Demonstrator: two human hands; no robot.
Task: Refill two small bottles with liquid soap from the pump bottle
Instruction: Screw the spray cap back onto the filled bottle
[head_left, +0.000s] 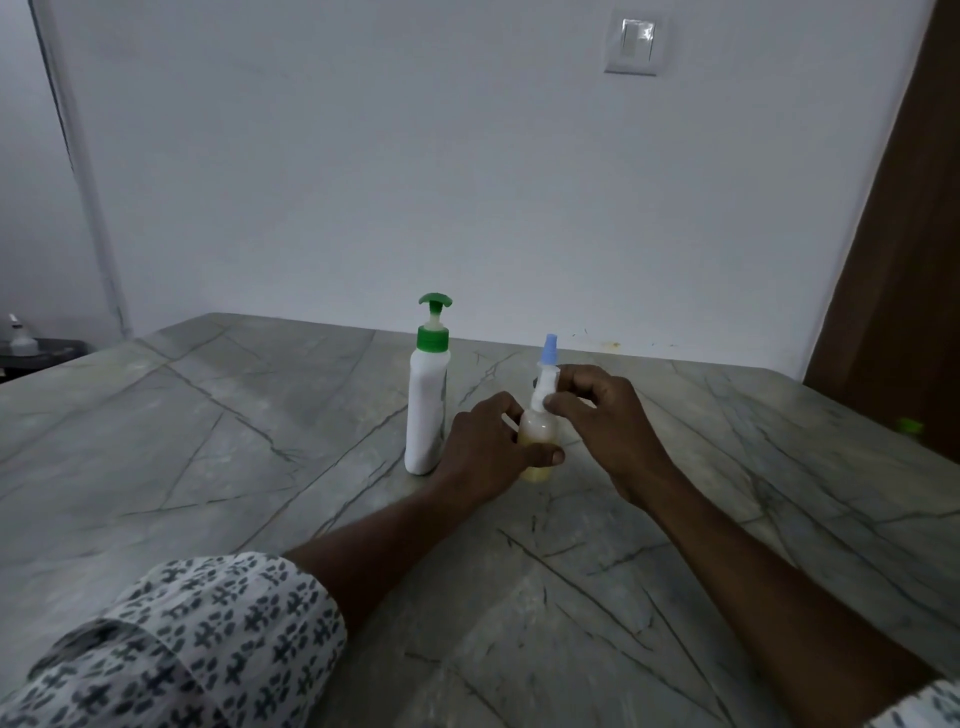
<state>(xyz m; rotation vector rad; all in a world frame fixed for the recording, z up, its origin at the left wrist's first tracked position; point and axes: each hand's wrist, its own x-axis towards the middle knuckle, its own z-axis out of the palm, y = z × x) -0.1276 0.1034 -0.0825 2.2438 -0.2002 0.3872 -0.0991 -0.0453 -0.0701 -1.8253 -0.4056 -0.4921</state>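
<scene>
Currently one pump bottle (427, 410); one small bottle (540, 428) in left hand (485, 449), right hand (605, 415).

A wide bench (208, 441) of grey-green stone fills the lower half of the view, crossed by thin dark veins that run in long slanting lines. Behind it rises a plain pale wall (363, 156). High on the wall, toward the right, sits a white light switch (635, 45) in a square plate. Low on the wall, just above the bench's far edge, are a few small yellowish marks (613, 344). A brown wooden panel (893, 260), perhaps a door, leans along the right edge. A small blurred green object (910, 427) lies beside it. On the left a thin grey pipe (88, 208) runs down the wall. Beyond the bench's left corner, a dark low surface (52, 351) holds a small white object (20, 338), too blurred to identify.
</scene>
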